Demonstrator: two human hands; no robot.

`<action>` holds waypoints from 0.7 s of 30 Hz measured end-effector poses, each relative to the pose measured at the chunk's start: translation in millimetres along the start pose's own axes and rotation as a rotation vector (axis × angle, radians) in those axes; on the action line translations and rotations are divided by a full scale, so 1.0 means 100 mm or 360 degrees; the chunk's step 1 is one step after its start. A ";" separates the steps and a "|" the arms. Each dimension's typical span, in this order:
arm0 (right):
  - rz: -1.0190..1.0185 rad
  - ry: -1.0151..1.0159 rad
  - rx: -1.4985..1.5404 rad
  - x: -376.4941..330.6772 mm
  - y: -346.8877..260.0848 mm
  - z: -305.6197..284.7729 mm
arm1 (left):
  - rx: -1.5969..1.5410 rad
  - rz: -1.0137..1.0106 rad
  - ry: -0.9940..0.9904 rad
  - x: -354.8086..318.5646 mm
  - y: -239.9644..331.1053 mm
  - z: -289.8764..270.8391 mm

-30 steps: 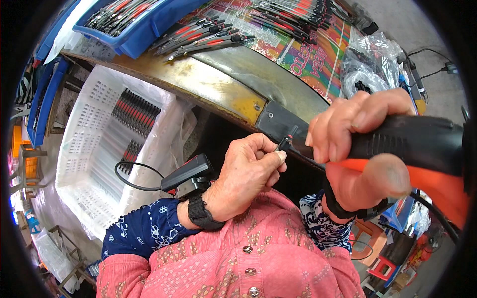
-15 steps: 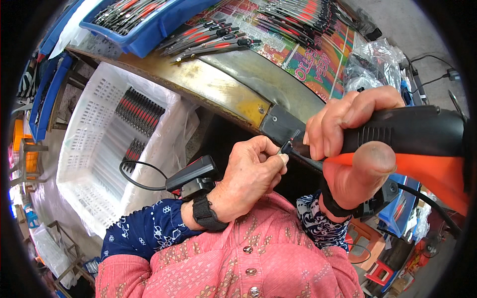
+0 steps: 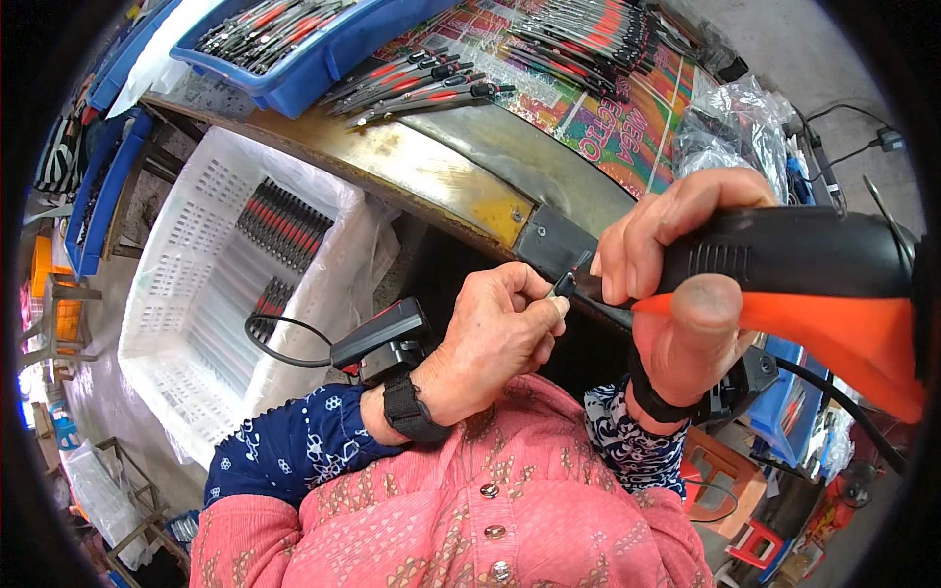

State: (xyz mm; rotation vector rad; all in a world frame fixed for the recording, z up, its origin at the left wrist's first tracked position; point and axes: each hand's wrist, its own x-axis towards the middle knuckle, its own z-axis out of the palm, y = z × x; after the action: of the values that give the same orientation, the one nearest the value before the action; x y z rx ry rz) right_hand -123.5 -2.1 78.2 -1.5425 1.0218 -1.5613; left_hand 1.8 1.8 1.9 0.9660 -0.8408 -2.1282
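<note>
My left hand (image 3: 495, 338) is closed, pinching a small black piece (image 3: 564, 285) between thumb and fingertips, in front of my chest. Most of that piece is hidden by the fingers. My right hand (image 3: 676, 230) wraps round a black and orange power screwdriver (image 3: 784, 257), held nearly level, its front end pointing left at the small piece. The screwdriver's tip is right by my left fingertips; whether it touches the piece I cannot tell. Both hands are just off the table's metal edge (image 3: 470, 191).
A white crate (image 3: 181, 245) lined with plastic, with rows of black and red drawing compasses, stands at left. More compasses (image 3: 417, 88) lie on the table by a blue bin (image 3: 294, 88). Clear plastic bags (image 3: 735, 127) lie at right. A black cable (image 3: 843, 397) runs at right.
My right hand and the screwdriver have shifted slightly left, closer to the left fingertips. The left hand keeps its pinch and has barely moved; the view has shifted a little.
</note>
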 end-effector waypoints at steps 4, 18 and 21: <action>-0.0072 0.0006 -0.0024 -0.04 -0.01 -0.07 | 0.0299 0.0041 0.0008 0.02 0.02 -0.03; -0.0304 0.0077 0.0734 -0.21 -0.09 -0.43 | 0.2174 0.1602 0.0552 0.49 0.69 -0.42; -0.0164 0.0221 0.0453 -0.27 -0.14 -0.44 | 0.2334 0.1755 0.0618 0.66 0.82 -0.48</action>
State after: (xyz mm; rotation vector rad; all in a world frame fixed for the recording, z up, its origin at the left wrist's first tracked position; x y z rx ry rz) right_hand -166.2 31.3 80.1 -1.3231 0.7623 -1.8191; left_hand 29.4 -109.7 12.8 1.0256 -2.0805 -0.1601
